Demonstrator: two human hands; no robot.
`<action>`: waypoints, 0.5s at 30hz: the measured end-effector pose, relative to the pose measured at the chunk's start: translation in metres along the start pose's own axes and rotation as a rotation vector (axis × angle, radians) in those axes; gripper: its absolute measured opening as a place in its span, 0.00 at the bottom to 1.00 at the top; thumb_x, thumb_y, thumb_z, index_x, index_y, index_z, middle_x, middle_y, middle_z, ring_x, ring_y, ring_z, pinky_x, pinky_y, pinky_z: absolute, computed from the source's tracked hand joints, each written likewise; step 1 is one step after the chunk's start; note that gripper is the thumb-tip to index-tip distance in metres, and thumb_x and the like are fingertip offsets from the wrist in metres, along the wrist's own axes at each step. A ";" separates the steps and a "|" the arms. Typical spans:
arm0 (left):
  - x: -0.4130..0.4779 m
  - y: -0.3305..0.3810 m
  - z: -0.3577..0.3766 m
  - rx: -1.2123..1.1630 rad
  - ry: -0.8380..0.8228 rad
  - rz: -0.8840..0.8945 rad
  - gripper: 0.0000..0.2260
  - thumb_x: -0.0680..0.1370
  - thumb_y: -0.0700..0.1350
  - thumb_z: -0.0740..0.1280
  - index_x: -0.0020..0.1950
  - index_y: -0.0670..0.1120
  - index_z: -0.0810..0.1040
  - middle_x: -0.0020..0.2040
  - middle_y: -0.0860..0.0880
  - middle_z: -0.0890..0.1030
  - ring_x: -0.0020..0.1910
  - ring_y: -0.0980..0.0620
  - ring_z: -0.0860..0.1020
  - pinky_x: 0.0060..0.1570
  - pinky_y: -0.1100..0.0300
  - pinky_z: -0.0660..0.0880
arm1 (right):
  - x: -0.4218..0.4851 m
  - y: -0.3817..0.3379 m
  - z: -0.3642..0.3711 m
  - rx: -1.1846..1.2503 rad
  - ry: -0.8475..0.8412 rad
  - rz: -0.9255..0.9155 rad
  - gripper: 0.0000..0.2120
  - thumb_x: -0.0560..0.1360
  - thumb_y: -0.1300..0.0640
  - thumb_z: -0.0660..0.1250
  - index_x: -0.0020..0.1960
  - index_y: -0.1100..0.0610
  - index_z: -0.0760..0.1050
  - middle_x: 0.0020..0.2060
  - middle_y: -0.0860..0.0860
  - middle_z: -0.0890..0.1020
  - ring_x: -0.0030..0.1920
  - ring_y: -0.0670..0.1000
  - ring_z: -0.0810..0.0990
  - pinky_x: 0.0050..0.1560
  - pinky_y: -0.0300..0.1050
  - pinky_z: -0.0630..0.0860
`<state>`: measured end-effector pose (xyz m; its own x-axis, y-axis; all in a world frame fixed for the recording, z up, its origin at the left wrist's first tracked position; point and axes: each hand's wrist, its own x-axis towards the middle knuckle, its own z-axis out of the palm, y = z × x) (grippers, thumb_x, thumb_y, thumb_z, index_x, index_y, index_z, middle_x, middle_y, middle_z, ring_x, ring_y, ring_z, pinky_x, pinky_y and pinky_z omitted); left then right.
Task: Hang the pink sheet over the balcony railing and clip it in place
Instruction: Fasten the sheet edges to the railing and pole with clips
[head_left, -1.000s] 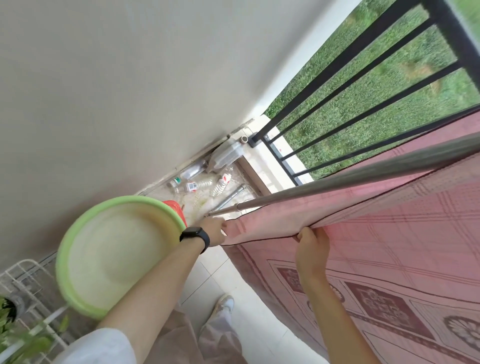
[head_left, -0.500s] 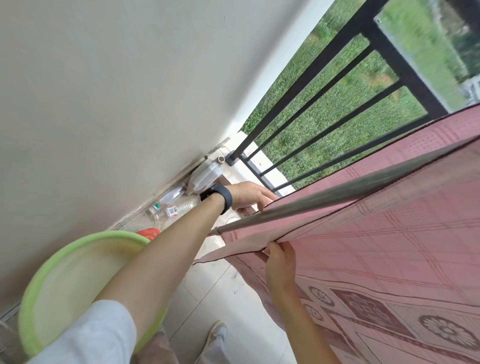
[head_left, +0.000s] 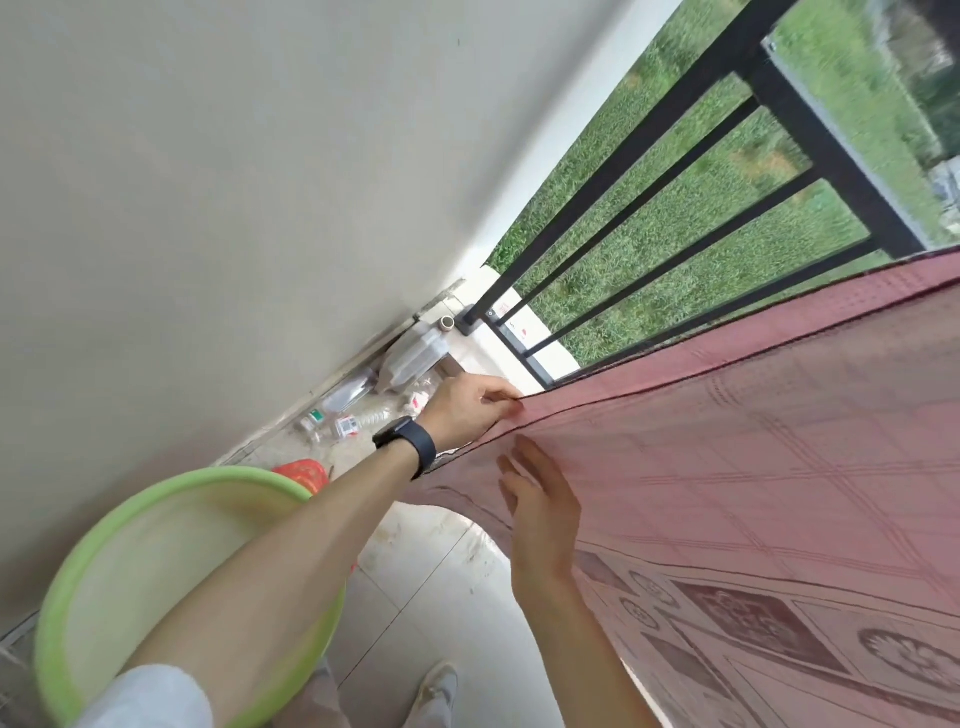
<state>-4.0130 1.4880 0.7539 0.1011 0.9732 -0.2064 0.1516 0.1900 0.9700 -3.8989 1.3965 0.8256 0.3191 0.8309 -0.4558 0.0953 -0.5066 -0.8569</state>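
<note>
The pink sheet (head_left: 753, 467) is draped across the right of the view, a thin woven cloth with a faint grid of raised lines on its upper part and a darker border of squares and round flower shapes lower down. Its top fold runs up and to the right, in front of the black metal railing (head_left: 675, 171), whose straight square bars stand against green grass (whether the cloth rests on the railing itself or on something hidden beneath it cannot be told).

The left hand (head_left: 467, 413), with a black band watch (head_left: 408, 449) on its wrist, pinches the corner of the fold between thumb and fingers. The right hand (head_left: 543, 512) lies lower, just beside it, fingers spread and flat against the hanging face of the cloth, gripping nothing.

Under the left forearm sits a round, smooth plastic basin (head_left: 171, 571), pale inside with a lime green rim. A small red object (head_left: 304, 473) shows just beyond its rim. The floor (head_left: 431, 597) is pale glossy tile, and clear plastic bottles (head_left: 358, 415) lie jumbled along the foot of the plain grey wall (head_left: 234, 182). A light shoe (head_left: 436, 686) shows at the bottom.
</note>
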 end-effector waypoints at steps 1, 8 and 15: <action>-0.004 -0.003 -0.001 -0.032 -0.014 0.010 0.05 0.75 0.48 0.72 0.49 0.50 0.85 0.40 0.57 0.84 0.31 0.68 0.76 0.28 0.75 0.67 | -0.003 0.004 -0.002 -0.039 -0.032 -0.018 0.23 0.74 0.69 0.65 0.59 0.46 0.82 0.53 0.38 0.84 0.53 0.39 0.83 0.46 0.30 0.76; -0.035 -0.020 -0.006 -0.151 -0.172 0.010 0.13 0.72 0.44 0.68 0.53 0.57 0.84 0.50 0.58 0.85 0.39 0.60 0.82 0.32 0.59 0.78 | 0.000 -0.002 -0.006 -0.247 -0.132 -0.103 0.28 0.74 0.70 0.64 0.65 0.42 0.77 0.58 0.37 0.82 0.56 0.35 0.80 0.50 0.28 0.74; -0.043 -0.022 0.013 -0.052 0.071 0.038 0.08 0.71 0.59 0.73 0.43 0.56 0.84 0.40 0.62 0.84 0.44 0.64 0.81 0.48 0.63 0.76 | -0.016 -0.047 -0.019 -0.990 -0.256 -0.552 0.12 0.76 0.57 0.66 0.54 0.41 0.78 0.46 0.35 0.82 0.50 0.41 0.80 0.48 0.38 0.75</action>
<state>-4.0083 1.4404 0.7402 0.0357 0.9862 -0.1614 0.0974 0.1573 0.9827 -3.8906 1.4030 0.8773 -0.1845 0.9599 -0.2111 0.8936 0.0744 -0.4426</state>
